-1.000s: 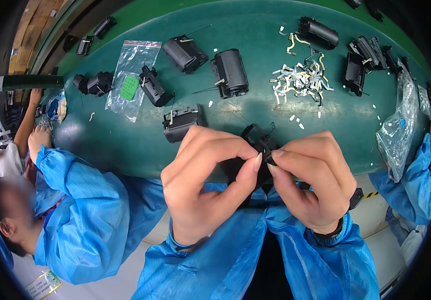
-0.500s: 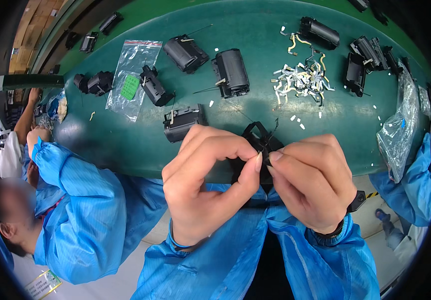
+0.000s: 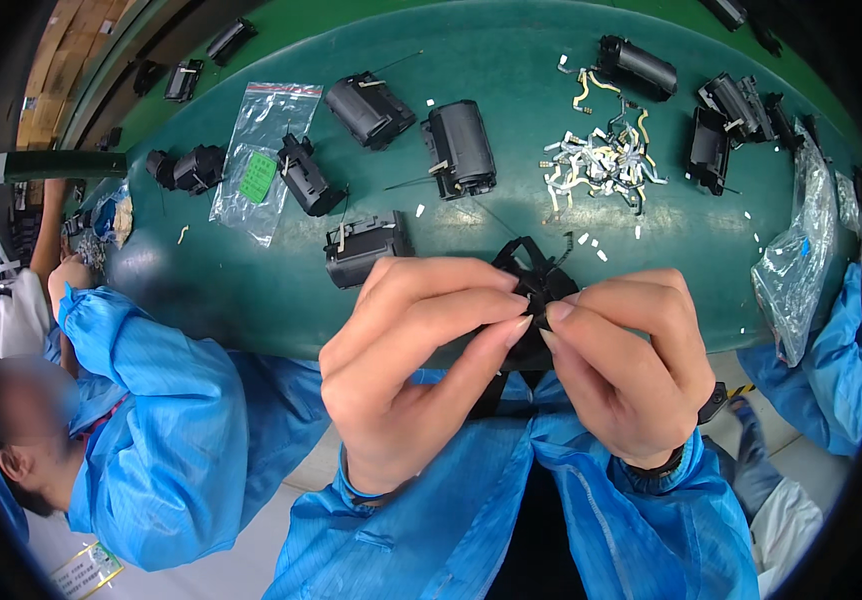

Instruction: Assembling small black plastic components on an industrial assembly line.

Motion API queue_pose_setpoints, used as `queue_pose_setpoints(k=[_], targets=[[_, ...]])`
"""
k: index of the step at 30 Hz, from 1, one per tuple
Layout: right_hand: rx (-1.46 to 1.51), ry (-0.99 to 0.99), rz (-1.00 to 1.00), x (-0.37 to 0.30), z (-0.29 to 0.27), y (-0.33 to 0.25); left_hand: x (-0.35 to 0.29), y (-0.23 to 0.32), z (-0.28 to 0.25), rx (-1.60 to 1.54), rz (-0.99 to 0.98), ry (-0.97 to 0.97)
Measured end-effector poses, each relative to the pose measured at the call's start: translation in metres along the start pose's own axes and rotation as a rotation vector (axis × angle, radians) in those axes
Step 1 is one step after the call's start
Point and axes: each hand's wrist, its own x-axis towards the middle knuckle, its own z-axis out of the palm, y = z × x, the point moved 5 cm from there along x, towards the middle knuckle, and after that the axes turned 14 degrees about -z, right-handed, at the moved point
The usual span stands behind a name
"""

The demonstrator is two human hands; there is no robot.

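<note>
A black plastic part [image 3: 525, 255] with an open frame at its top sits at the table's near edge, its lower portion covered by my fingers. My left hand [image 3: 416, 350] is closed in a pinch on it, thumb and fingertips meeting over its middle. From the other side my right hand [image 3: 636, 350] pinches the same part, both sets of fingertips almost touching. Any smaller piece between the fingertips is too dark to make out. Just beyond my left hand lies a black cylindrical housing [image 3: 366, 252] with a pale ribbon cable on it.
More black housings [image 3: 463, 150] are spread over the green table [image 3: 291, 290]. A pile of flat ribbon cables [image 3: 601, 165] lies right of centre. Clear plastic bags [image 3: 269, 150] rest at left and right [image 3: 799, 255]. A co-worker's blue sleeve [image 3: 166, 390] is at the left.
My left fingers have shifted slightly lower on the black part, and their curl has flattened. The part's top frame has tilted a little and shows more. The right hand has barely moved.
</note>
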Motion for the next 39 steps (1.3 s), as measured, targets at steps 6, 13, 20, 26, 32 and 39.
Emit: queue_pose_setpoints(k=[6, 13, 20, 26, 32, 39], targets=[[-0.04, -0.046, -0.02, 0.0, -0.004, -0.003, -0.001, -0.007, 0.005, -0.257, -0.098, -0.042], [-0.029, 0.026, -0.038, -0.004, -0.004, -0.004, -0.003, -0.021, 0.009, -0.55, -0.213, -0.141], [0.047, -0.036, 0.0, 0.002, -0.002, -0.004, -0.006, -0.028, 0.009, -0.651, -0.2, -0.17], [0.06, -0.011, 0.119, 0.012, -0.011, 0.013, -0.005, -0.022, 0.009, -0.589, -0.293, -0.263], [0.295, -0.199, 0.203, 0.026, -0.007, 0.029, -0.003, -0.023, 0.011, -0.601, -0.269, -0.314], [0.244, -0.182, 0.268, 0.021, -0.007, 0.026, 0.0, -0.02, 0.01, -0.456, -0.236, -0.281]])
